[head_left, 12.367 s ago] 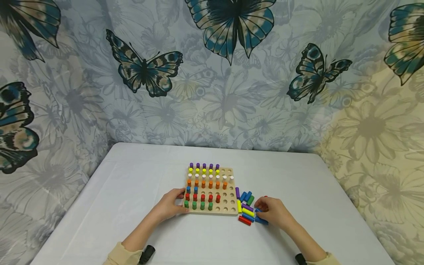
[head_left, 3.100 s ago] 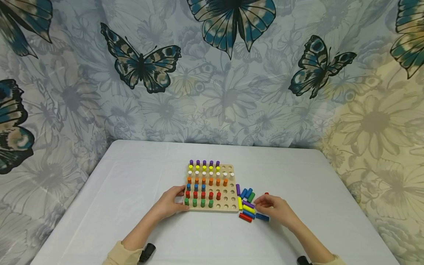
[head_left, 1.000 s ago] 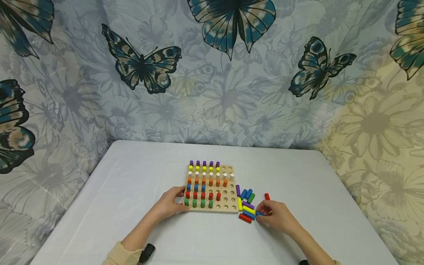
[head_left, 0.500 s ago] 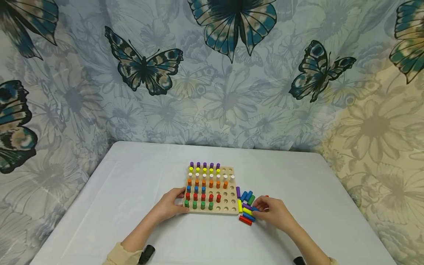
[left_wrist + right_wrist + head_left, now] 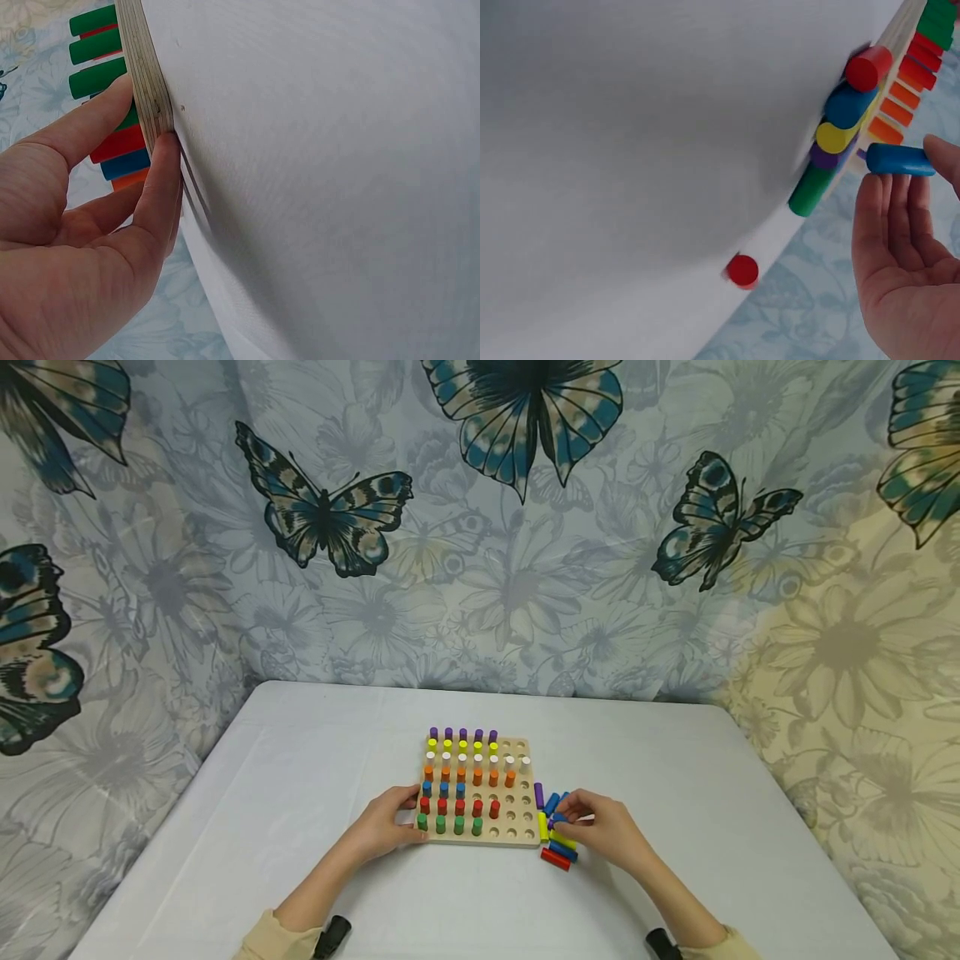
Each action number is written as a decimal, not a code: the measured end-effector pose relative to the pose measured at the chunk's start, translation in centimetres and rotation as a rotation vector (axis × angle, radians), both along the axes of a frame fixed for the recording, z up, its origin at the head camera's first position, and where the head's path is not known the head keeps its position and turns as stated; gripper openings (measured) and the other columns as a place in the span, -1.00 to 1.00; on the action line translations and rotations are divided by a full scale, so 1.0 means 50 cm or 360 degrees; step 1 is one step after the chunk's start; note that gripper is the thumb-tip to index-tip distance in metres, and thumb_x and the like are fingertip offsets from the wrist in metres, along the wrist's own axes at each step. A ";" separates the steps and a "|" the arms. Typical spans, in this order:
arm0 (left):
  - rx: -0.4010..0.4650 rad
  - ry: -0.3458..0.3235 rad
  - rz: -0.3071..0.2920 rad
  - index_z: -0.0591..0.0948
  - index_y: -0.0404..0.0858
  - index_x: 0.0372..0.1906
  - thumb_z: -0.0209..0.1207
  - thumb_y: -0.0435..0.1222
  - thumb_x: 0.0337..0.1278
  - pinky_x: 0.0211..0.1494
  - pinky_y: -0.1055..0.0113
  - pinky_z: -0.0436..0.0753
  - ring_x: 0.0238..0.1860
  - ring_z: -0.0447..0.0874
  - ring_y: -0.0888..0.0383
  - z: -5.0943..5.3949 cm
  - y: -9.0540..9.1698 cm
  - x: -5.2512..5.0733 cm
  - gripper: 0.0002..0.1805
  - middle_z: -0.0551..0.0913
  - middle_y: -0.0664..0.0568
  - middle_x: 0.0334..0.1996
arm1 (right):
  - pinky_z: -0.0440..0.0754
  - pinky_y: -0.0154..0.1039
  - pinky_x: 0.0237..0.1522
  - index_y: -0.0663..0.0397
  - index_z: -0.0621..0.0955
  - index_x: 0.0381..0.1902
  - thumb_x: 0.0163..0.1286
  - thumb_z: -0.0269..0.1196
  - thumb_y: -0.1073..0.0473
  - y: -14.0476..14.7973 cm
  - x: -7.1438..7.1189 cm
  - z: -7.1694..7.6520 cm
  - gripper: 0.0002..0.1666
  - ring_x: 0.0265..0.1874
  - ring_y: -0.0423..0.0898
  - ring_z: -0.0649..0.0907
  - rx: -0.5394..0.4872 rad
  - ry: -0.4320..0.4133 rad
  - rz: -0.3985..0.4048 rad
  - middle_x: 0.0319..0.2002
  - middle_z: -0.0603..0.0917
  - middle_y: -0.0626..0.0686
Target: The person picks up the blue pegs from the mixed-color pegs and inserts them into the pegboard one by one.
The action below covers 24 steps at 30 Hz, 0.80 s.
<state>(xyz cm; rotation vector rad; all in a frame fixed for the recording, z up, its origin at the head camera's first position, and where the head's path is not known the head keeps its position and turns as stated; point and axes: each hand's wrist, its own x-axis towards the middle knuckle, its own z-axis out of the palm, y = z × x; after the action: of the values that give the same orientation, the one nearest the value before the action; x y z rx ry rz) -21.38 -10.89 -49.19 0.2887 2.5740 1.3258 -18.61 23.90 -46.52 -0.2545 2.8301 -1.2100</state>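
Note:
A wooden pegboard (image 5: 517,837) lies on the table with rows of upright pegs in purple, yellow, white, orange, blue, red and green; holes at its right side are bare. My left hand (image 5: 384,823) holds the board's left edge, thumb beside a green peg (image 5: 97,78) in the left wrist view and fingers along the wooden side. Between thumb and fingers, my right hand (image 5: 606,832) pinches a blue peg (image 5: 898,160). That hand is over the loose pegs right of the board and covers some of them.
Loose pegs lie by the board's right edge: purple (image 5: 538,795), yellow (image 5: 543,827), red (image 5: 556,859), green (image 5: 812,191) and several blue ones. One red peg (image 5: 742,271) lies apart. The white table (image 5: 300,760) backs onto a butterfly-print cloth (image 5: 480,610).
Since 12.4 seconds ago a third peg has joined the blue row. In the last second my right hand has lifted another blue peg and moved left with it. My left hand stays put.

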 end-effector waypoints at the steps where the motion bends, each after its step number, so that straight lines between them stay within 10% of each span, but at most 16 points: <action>1: 0.0002 0.0002 0.0001 0.37 -0.43 0.35 0.50 -0.32 -0.13 0.27 -0.11 0.38 0.17 0.49 -0.08 0.000 0.000 0.000 -0.13 0.54 -0.11 0.13 | 0.65 -0.33 -0.20 0.06 0.63 -0.26 0.16 0.44 0.23 -0.003 -0.002 0.000 -0.79 -0.32 -0.15 0.60 -0.0011 -0.0012 -0.0003 -0.37 0.62 -0.12; 24: -0.0006 -0.0022 0.0006 0.36 -0.43 0.36 0.49 -0.31 -0.11 0.28 -0.11 0.37 0.18 0.48 -0.10 -0.001 0.001 -0.002 -0.13 0.53 -0.14 0.14 | 0.62 -0.33 -0.24 0.04 0.61 -0.25 0.18 0.43 0.23 -0.080 -0.047 0.009 -0.79 -0.29 -0.14 0.62 -0.0148 -0.0021 0.0052 -0.34 0.65 -0.10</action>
<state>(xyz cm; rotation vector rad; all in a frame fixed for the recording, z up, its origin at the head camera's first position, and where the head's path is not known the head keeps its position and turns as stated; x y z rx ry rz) -21.46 -10.83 -49.23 0.2732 2.5671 1.3192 -20.94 19.92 -46.05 -0.2949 2.7509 -1.3332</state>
